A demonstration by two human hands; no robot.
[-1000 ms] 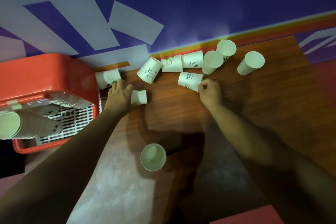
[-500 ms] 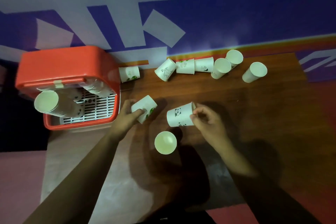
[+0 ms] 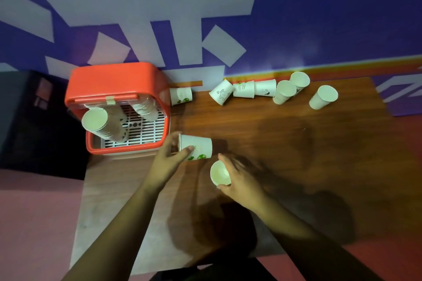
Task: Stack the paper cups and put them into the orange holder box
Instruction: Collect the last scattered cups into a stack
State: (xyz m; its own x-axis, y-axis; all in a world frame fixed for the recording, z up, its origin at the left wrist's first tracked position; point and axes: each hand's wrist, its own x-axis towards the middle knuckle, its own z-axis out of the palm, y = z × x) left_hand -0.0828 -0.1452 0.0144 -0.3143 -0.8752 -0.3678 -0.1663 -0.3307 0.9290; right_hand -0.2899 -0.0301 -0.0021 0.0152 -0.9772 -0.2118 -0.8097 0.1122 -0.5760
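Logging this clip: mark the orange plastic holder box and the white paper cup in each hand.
Orange plastic holder box (image 3: 109, 82): head view, top lid.
Left-held white paper cup (image 3: 202, 143): head view, side wall.
Right-held white paper cup (image 3: 219, 173): head view, inside.

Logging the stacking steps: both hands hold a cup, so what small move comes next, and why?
Probably bring the sideways cup in the left hand and the upturned cup in the right hand together and nest them. Each hand grips a cup, loose cups wait by the wall, and the orange holder box already holds stacks.
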